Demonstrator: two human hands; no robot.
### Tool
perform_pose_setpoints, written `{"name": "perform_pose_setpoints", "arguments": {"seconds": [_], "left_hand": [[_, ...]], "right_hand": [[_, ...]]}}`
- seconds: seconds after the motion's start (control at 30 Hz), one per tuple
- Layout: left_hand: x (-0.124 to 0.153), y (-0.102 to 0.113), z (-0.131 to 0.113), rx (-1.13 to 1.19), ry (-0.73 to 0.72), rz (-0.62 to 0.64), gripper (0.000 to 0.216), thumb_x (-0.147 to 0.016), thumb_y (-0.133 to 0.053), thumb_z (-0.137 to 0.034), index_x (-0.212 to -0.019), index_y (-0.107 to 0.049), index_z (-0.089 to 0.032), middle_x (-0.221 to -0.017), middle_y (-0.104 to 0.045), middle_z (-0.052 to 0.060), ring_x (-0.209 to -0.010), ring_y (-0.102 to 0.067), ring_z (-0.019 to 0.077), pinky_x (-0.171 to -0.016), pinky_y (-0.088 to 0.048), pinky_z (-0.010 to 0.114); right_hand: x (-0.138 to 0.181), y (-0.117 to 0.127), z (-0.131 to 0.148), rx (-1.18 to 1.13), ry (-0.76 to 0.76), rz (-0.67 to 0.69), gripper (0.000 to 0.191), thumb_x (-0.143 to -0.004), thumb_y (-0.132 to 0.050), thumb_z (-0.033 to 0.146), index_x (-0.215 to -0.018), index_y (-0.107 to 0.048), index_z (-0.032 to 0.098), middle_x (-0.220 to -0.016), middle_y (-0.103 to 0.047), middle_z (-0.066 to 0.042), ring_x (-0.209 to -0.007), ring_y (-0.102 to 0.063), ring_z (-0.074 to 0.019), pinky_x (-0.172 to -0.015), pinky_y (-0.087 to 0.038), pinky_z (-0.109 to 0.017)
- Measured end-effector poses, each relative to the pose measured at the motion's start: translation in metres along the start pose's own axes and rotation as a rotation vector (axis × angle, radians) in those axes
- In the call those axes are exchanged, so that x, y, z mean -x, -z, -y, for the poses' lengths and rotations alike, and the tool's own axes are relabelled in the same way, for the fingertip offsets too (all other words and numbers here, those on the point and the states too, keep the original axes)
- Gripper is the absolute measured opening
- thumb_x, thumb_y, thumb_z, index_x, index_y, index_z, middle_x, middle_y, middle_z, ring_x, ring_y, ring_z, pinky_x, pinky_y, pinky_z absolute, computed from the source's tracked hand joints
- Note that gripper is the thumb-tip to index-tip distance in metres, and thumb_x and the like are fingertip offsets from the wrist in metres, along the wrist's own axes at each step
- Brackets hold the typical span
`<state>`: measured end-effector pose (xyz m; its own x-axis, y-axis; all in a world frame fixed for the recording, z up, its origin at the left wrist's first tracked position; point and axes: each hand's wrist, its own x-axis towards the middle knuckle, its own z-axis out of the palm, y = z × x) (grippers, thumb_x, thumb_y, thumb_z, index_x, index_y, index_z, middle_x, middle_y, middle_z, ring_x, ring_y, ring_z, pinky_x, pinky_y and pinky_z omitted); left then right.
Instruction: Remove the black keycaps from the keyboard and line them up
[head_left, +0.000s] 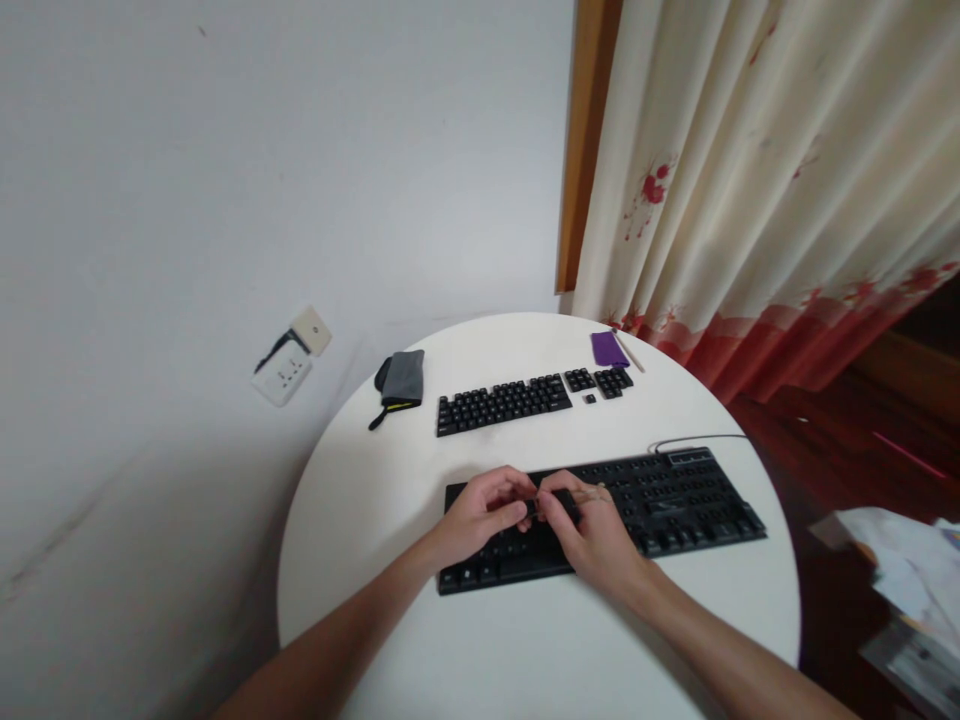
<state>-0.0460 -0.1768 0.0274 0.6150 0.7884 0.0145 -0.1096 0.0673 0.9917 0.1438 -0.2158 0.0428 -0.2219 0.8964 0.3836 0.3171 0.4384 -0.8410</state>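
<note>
A black keyboard [675, 500] with its keycaps off lies on the round white table [525, 640], its cable running off at the back right. Both hands meet over its left half. My left hand [480, 515] and my right hand [589, 530] pinch a small black piece [531, 507] between their fingertips; it looks like a keycap, too small to be sure. Farther back, the removed black keycaps [504, 402] are laid out in rows on the table, with smaller groups [598, 380] to their right and one single keycap [589, 399] apart.
A grey cloth on a black pouch [401, 380] lies at the table's back left. A purple cloth [608, 349] and a thin stick [628, 352] lie at the back right. Curtain [765, 180] hangs on the right, wall socket [289, 365] on the left, papers [900, 570] on the floor.
</note>
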Motion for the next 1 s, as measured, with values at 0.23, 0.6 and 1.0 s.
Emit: {"name": "perform_pose_setpoints", "arguments": {"seconds": [0.23, 0.6, 1.0], "left_hand": [[-0.001, -0.004, 0.002, -0.093, 0.041, -0.136, 0.025, -0.074, -0.077, -0.021, -0.094, -0.065, -0.014, -0.089, -0.067, 0.004, -0.078, -0.063, 0.0142, -0.075, -0.051, 0.027], [-0.005, 0.004, 0.006, -0.233, -0.139, -0.304, 0.015, -0.077, -0.074, -0.02, -0.09, -0.072, -0.015, -0.095, -0.066, 0.007, -0.086, -0.064, 0.0168, -0.078, -0.051, 0.027], [-0.003, 0.008, 0.01, -0.164, -0.176, -0.277, 0.021, -0.069, -0.082, -0.019, -0.083, -0.068, -0.014, -0.085, -0.064, 0.004, -0.078, -0.061, 0.0151, -0.072, -0.048, 0.026]], "right_hand": [[0.001, -0.006, -0.009, 0.05, -0.097, -0.12, 0.018, -0.094, -0.048, 0.022, -0.083, -0.062, 0.019, -0.075, -0.065, -0.001, -0.069, -0.063, -0.0144, -0.069, -0.044, -0.024], [-0.002, 0.002, -0.014, 0.052, -0.184, -0.251, 0.027, -0.097, -0.042, 0.026, -0.074, -0.055, 0.019, -0.071, -0.058, 0.0, -0.069, -0.057, -0.0154, -0.067, -0.041, -0.026], [0.002, -0.005, -0.012, 0.0, 0.013, 0.031, 0.022, -0.089, -0.057, 0.013, -0.108, -0.064, 0.021, -0.096, -0.064, -0.004, -0.087, -0.059, -0.0161, -0.081, -0.046, -0.027]]}}
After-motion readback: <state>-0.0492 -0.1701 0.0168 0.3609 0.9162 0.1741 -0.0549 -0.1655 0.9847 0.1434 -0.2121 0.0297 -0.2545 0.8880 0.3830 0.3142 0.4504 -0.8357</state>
